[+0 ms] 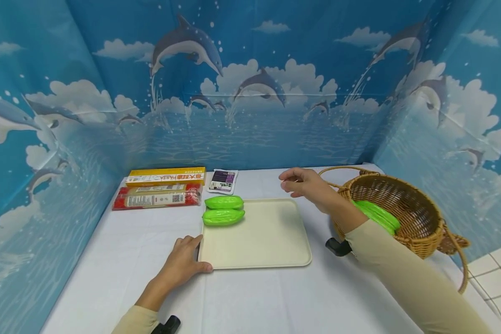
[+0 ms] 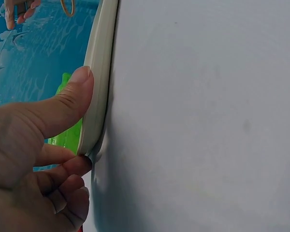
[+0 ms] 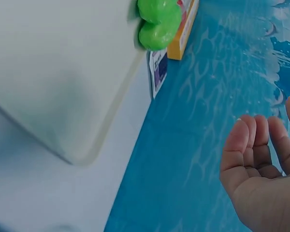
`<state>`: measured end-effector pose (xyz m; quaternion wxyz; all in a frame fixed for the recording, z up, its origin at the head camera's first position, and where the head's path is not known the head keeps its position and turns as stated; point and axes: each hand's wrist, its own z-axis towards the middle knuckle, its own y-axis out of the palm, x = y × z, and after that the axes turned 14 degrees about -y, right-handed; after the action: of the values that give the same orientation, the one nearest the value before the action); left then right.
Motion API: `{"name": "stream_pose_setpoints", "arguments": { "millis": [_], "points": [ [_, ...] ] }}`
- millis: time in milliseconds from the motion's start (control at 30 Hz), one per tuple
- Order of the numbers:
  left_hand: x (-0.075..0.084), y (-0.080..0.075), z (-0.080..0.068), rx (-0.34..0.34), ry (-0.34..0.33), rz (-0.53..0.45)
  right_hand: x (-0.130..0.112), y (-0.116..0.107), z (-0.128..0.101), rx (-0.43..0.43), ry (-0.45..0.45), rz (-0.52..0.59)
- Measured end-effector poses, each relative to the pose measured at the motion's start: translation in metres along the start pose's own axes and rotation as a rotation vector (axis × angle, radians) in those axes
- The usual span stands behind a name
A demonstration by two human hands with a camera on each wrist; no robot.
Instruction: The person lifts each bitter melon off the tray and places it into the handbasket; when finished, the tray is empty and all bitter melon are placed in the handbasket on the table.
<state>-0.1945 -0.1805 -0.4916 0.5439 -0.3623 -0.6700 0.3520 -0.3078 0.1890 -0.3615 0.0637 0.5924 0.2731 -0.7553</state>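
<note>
The left hand (image 1: 181,262) is taking hold of the near left corner of the cream tray (image 1: 259,241), its thumb lying along the near rim and its fingertips touching the left side, so the grip is closing lightly around that corner. The right hand (image 1: 302,185) is hovering near the tray's far right corner, its fingers loosely bent, the thumb standing apart from them, and it is holding nothing. The tray is lying flat on the white tablecloth (image 1: 254,301), in the middle of the scene. Two bright green ridged fruits, a farther one (image 1: 224,202) and a nearer one (image 1: 223,217), are resting side by side at the tray's far left corner, touching each other. A wicker basket (image 1: 421,243) is standing to the right of the tray, partly hidden by the right forearm, and another green piece (image 1: 377,217) is lying inside it. Just beyond the fruits, a small white and dark purple packet (image 1: 222,181) is lying on the cloth. To its left, a yellow box (image 1: 167,176) marked PASTA is sitting behind red-ended clear packages (image 1: 163,197). A blue dolphin-print curtain (image 1: 254,139) is hanging along the far side.
</note>
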Motion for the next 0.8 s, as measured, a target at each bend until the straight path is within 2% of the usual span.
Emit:
{"name": "stream_pose_setpoints", "arguments": {
  "millis": [300, 667, 800],
  "points": [
    [0.001, 0.001, 0.002, -0.013, -0.017, -0.027, 0.021, 0.048, 0.031, -0.014, 0.035, -0.012],
    [0.002, 0.000, -0.001, -0.025, -0.032, -0.027, 0.046, 0.108, 0.053, 0.054, -0.122, -0.196],
    [0.003, -0.001, -0.002, -0.024, -0.033, -0.018, 0.053, 0.124, 0.060, 0.035, -0.158, -0.280]
  ]
}}
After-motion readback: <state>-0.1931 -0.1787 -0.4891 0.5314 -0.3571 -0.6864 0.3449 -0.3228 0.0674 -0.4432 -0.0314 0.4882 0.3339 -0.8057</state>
